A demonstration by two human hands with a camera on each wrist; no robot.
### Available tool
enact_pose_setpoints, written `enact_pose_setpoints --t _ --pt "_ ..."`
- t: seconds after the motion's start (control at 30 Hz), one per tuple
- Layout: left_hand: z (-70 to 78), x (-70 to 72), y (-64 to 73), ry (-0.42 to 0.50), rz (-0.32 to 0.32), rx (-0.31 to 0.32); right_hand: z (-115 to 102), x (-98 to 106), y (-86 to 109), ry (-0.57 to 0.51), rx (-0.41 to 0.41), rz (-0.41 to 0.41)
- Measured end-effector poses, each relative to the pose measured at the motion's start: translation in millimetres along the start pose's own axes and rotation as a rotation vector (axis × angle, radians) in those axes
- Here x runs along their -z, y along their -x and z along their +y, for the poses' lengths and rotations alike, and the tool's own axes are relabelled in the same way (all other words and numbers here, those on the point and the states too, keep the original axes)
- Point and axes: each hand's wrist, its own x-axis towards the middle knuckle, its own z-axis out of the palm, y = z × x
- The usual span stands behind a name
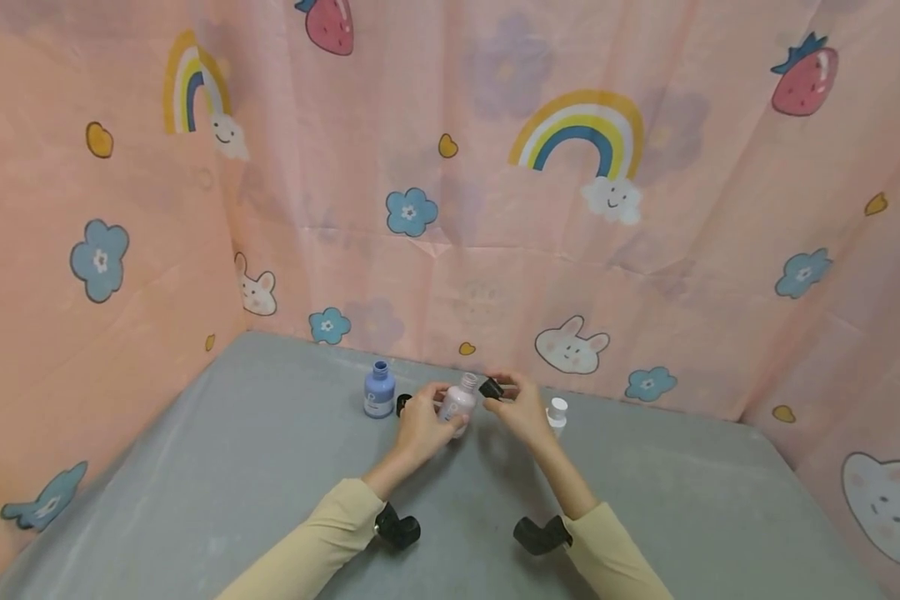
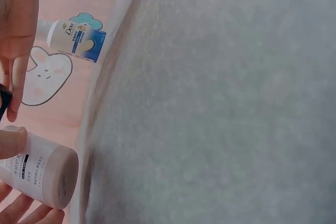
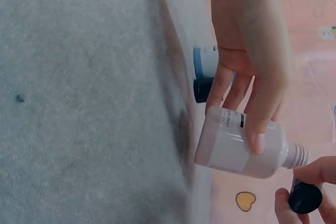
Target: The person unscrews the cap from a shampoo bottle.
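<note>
My left hand (image 1: pixel 422 427) grips a pale pink hair-care bottle (image 1: pixel 459 403) around its body, the bottle tilted slightly. Its threaded neck shows bare in the right wrist view. Just beside that neck, my right hand (image 1: pixel 519 408) pinches a black cap (image 3: pixel 305 196), apart from the bottle. A blue bottle (image 1: pixel 379 392) without a cap stands left of my left hand. Another black cap (image 1: pixel 402 404) sits next to it, partly hidden by the left hand. To the right, a white Dove bottle (image 2: pixel 79 40) with a white cap stands partly behind my right hand.
All of this is on a grey table (image 1: pixel 270 467), near its back edge. A pink patterned curtain (image 1: pixel 450 275) hangs close behind and along the sides. Black wrist camera mounts (image 1: pixel 397 528) stick out from both sleeves. A tiny dark speck (image 3: pixel 20 98) lies on the tabletop.
</note>
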Motion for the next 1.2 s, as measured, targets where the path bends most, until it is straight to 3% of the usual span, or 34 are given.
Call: enact_pose_setpoints --t 0.17,0.37,0.7,0.97,1.2 --pt "-2.7 -2.4 2.0 0.018 0.015 0.022 7.2 -5.7 1.2 -0.001 -0.032 -0.007" --pt "-1.7 -5.1 3.6 0.023 0.022 0.058 12.0 -8.3 2.1 0.019 -0.014 -0.017" --pt "3.7 -8.4 3.1 0.022 0.075 0.056 17.8 -8.2 2.9 0.082 -0.011 -0.012" --pt "4.8 -12.0 2.8 0.052 0.070 0.026 19.1 -9.4 0.5 0.189 0.005 0.000" --pt "2.4 -15.0 2.2 0.059 0.066 0.038 18.6 -9.6 0.8 0.235 -0.001 0.000"
